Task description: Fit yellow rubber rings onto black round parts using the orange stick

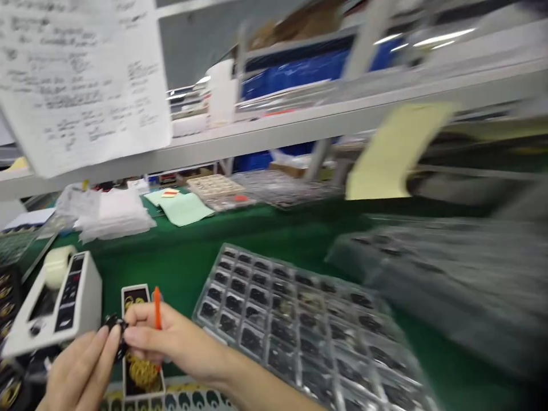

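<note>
At the lower left my hands meet over a small black part (116, 328), whose exact kind I cannot make out. My left hand (81, 368) pinches it between thumb and fingers. My right hand (171, 337) is closed beside it, fingertips at the part's right side, with a thin orange stick-like tool (157, 308) held upright among its fingers. Beneath the hands lies a narrow white box (125, 377) with small gold-coloured rings (143, 374) in it. Fingers hide much of the black part and the tool's lower portion.
A white tape dispenser (92, 285) stands left of the hands. To the right, a clear compartment tray (268, 308) holds many dark parts on the green mat (180, 257). Wrapped trays (462, 274) lie farther right. A shelf rail (274, 134) crosses above, with a handwritten sheet (85, 80) hanging.
</note>
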### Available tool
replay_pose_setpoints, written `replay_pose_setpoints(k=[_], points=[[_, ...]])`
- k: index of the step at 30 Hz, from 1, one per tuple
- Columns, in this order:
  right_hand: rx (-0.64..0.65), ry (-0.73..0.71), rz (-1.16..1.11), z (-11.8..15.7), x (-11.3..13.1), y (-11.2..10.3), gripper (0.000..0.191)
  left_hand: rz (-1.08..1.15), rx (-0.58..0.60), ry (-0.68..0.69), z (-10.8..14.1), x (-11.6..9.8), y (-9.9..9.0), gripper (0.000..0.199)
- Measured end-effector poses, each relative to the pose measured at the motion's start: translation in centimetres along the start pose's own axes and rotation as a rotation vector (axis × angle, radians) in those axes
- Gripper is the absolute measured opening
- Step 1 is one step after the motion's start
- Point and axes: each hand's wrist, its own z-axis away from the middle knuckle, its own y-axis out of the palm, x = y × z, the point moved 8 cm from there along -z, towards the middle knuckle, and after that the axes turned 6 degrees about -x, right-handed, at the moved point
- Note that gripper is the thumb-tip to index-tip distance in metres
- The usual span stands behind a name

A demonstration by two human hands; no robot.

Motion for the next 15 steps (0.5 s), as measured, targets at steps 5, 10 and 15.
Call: replay_pose_setpoints(k=[5, 10, 15], points=[[-0.064, -0.102, 0.210, 0.3, 1.0, -1.5, 0.054, 0.195, -0.037, -0.480, 3.3, -1.0, -0.9, 0.053], [-0.379, -0.220, 0.384, 1.3, 4.1, -5.4, 0.053, 0.752, -0.026, -1.540, 14.0, 0.3, 0.6, 0.020], [-0.474, -0.290, 0.417, 2.3, 5.1, -7.2, 0.043, 0.809, -0.167, -1.914, 18.3, 3.1, -0.7, 0.055]])
